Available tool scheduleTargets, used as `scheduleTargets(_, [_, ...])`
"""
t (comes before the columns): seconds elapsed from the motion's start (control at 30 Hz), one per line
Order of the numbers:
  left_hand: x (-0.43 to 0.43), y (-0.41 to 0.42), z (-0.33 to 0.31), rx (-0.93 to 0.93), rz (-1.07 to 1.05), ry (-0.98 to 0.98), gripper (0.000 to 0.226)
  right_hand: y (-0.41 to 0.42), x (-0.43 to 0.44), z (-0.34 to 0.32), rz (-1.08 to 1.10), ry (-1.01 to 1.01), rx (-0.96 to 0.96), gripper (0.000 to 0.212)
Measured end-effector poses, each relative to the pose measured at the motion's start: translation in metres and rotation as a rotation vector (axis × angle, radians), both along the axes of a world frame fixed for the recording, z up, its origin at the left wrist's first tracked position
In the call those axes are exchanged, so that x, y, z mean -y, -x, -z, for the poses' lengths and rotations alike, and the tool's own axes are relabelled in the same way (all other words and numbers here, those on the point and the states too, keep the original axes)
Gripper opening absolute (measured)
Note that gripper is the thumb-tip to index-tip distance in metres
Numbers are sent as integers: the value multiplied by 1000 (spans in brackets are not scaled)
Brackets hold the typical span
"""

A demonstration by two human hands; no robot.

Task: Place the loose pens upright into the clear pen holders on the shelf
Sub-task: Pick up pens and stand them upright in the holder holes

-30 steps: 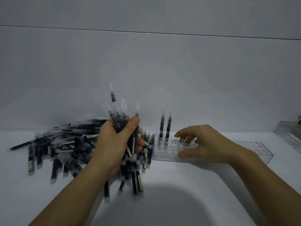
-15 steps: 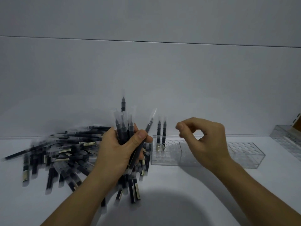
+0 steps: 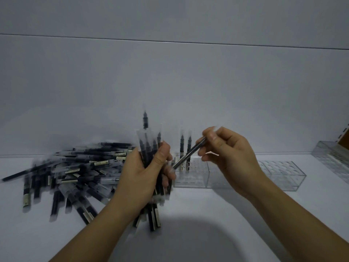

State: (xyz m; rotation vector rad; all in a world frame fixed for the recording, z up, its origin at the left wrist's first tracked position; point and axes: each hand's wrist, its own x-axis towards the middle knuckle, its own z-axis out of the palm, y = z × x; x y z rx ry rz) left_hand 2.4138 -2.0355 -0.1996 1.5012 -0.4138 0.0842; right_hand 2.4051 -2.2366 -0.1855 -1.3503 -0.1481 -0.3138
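My left hand (image 3: 145,174) grips an upright bundle of dark pens (image 3: 149,148) with clear caps, held above the white shelf. My right hand (image 3: 228,157) pinches a single pen (image 3: 188,156) that slants down to the left, its lower end still near the bundle. Just behind it, a clear pen holder (image 3: 190,176) with rows of holes has two pens (image 3: 186,148) standing upright at its back left. A large pile of loose pens (image 3: 75,173) lies on the shelf to the left.
A second clear holder (image 3: 281,174) sits to the right of the first, with a third (image 3: 332,159) angled at the far right edge. The white shelf (image 3: 207,224) runs to a pale back wall (image 3: 170,91).
My right hand left the holder, rose and reached toward the bundle, and now pinches one pen drawn from it. The left hand with the bundle stayed roughly in place.
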Motion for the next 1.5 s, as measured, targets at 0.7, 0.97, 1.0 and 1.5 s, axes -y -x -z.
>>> scheduleTargets(0.7, [-4, -7, -1, 59, -206, 117, 36, -23, 24, 12, 285, 741, 212, 23])
scheduleTargets(0.97, [-5, -11, 2, 37, -206, 158, 38, -29, 19, 21, 262, 982, 226, 9])
scheduleTargets(1.0, [-5, -11, 2, 29, -206, 162, 38, -28, 21, 21, 262, 1000, 202, 16])
scheduleTargets(1.5, [-4, -7, 0, 37, -126, 39, 41, -15, 63, 14, -71, 1246, -70, 59])
